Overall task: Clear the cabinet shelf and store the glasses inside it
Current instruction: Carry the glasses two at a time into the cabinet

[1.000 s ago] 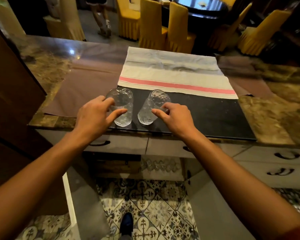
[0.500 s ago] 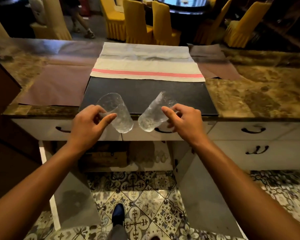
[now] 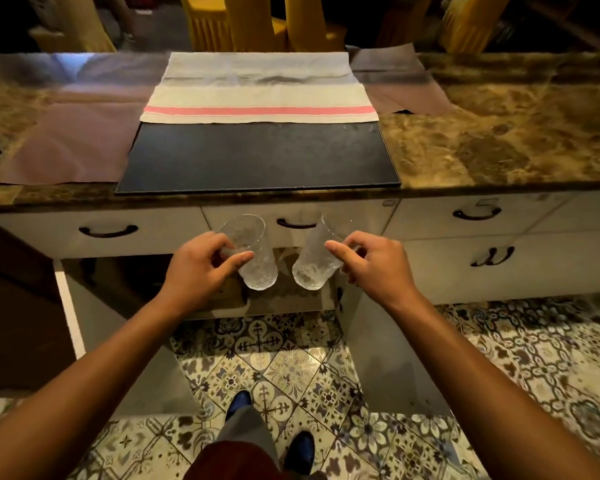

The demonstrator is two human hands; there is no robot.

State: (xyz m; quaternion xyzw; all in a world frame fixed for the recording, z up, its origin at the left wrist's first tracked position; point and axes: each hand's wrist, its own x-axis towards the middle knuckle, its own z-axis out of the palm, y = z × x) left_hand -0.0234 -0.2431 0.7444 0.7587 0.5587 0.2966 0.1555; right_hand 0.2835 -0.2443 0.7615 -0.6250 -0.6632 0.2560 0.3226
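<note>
Underfoot, a patterned tile floor (image 3: 499, 358) spreads across the lower part of the view, and above it a long marble countertop (image 3: 499, 140) runs from side to side. Beneath the countertop sit pale drawers, each with a dark handle (image 3: 108, 231), and below the middle drawers the cabinet (image 3: 174, 289) stands with both doors swung out toward the person, its inside dim and hard to read. On the countertop a brown sheet (image 3: 66, 143) lies to the left, a black mat (image 3: 257, 157) lies at the front edge in the middle, and a pale cloth with a pink stripe (image 3: 257, 95) overlaps the mat's far edge. Yellow chairs (image 3: 250, 22) stand beyond the counter in the dark. Both bare forearms reach forward from the bottom corners. The left hand (image 3: 201, 268) wraps its thumb and curled fingers around the left glass (image 3: 253, 258), which is clear and textured, held in the air in front of the drawer face, tilted with its open mouth up and away and its base nearer the floor. The right hand (image 3: 374, 268) holds the right glass (image 3: 314, 265) the same way, with the forefinger stretched along its side and the other fingers curled behind; it leans with its mouth up and to the right. The two glass bases hang near each other, not touching, just above the cabinet opening. Dark shoes (image 3: 238, 403) show at the bottom.
</note>
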